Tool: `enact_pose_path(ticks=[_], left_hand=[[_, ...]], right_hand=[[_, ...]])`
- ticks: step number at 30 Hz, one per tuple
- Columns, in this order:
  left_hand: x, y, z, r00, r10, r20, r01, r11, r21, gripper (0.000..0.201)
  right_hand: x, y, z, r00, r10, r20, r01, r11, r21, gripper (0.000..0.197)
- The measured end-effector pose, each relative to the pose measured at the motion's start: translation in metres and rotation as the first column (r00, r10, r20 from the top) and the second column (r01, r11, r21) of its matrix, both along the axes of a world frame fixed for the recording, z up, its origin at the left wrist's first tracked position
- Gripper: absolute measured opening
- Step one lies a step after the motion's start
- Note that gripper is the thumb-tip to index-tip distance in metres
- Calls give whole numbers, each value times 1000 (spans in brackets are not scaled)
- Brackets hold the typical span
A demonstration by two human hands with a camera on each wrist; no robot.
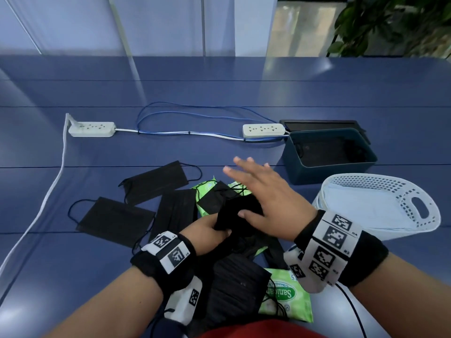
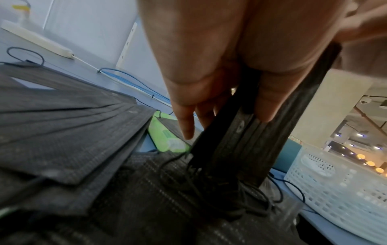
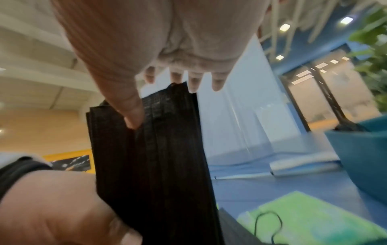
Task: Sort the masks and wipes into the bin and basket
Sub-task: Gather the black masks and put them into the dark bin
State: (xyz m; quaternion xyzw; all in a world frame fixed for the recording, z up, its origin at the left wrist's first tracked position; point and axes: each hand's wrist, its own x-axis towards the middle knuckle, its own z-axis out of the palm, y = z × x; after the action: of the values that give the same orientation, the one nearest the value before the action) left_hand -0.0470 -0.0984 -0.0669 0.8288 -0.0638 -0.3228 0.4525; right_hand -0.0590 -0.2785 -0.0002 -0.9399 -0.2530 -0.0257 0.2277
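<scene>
Black pleated mask [image 1: 238, 211], hands [image 1: 212, 229] gripping

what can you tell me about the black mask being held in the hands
The black mask is a pleated disposable one of thin woven-looking fabric, folded or bunched into a narrow strip. It stands roughly upright above the pile of masks on the blue table. The left hand grips its lower part; the right hand lays its thumb on the upper part, fingers spread straight. Its thin black ear loops dangle tangled below.
</scene>
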Motion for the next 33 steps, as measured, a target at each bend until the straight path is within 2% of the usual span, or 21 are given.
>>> enact_pose_path(ticks=[3, 5, 7, 9, 11, 12, 13, 15, 16, 17, 18, 21, 24, 26, 28, 30, 33], left_hand=[[-1, -5, 1, 996, -93, 1, 93, 995, 29, 32], [-1, -6, 3, 991, -132, 0, 132, 990, 54, 32], [0, -5, 2, 991, -131, -33, 132, 990, 39, 27], [2, -3, 3, 994, -96, -53, 95, 995, -21, 19], [7, -3, 8, 999, -6, -41, 2, 995, -102, 14], [10, -5, 12, 997, 65, -46, -72, 983, -168, 13], [13, -9, 18, 986, 142, -90, -161, 951, -264, 15], [19, -23, 35, 926, 226, -301, -353, 800, -485, 18], [22, -31, 45, 891, 221, -396, -424, 715, -556, 18], [26, -39, 53, 874, 202, -441, -453, 667, -592, 16], [29, -49, 62, 880, 167, -444, -436, 658, -615, 15], [40, -80, 78, 935, 88, -343, -297, 724, -623, 22], [57, -116, 84, 953, 149, -263, -278, 769, -575, 27], [73, -139, 84, 939, 223, -261, -333, 777, -534, 26], [90, -159, 80, 925, 281, -256, -374, 790, -486, 26], [104, -179, 73, 925, 312, -218, -376, 835, -401, 22], [120, -207, 60, 949, 274, -153, -308, 907, -286, 18]], right_hand=[[-4, 8, 3, 997, 27, -77, -51, 944, -325, 60], [-7, 7, -1, 990, -43, -136, -13, 922, -388, 41], [-11, 2, -2, 968, -150, -199, 88, 953, -291, 26], [-12, -8, 4, 943, -237, -234, 209, 968, -136, 21], [-8, -24, 14, 910, -328, -254, 364, 925, 110, 19], [-5, -35, 20, 887, -368, -280, 437, 865, 248, 17], [0, -48, 24, 861, -397, -319, 498, 787, 365, 14], [11, -74, 31, 796, -420, -436, 601, 636, 484, 9], [15, -85, 35, 756, -423, -499, 648, 585, 487, 7], [18, -94, 38, 720, -422, -551, 687, 552, 473, 4], [21, -102, 42, 689, -434, -580, 715, 535, 449, 2], [31, -130, 53, 628, -584, -515, 766, 579, 278, 11], [47, -162, 56, 575, -673, -465, 801, 579, 154, 20], [59, -182, 56, 542, -680, -494, 829, 529, 181, 28], [70, -201, 56, 550, -639, -538, 830, 492, 264, 40], [80, -219, 50, 590, -616, -522, 799, 541, 264, 42], [93, -240, 36, 622, -638, -455, 745, 661, 92, 22]])
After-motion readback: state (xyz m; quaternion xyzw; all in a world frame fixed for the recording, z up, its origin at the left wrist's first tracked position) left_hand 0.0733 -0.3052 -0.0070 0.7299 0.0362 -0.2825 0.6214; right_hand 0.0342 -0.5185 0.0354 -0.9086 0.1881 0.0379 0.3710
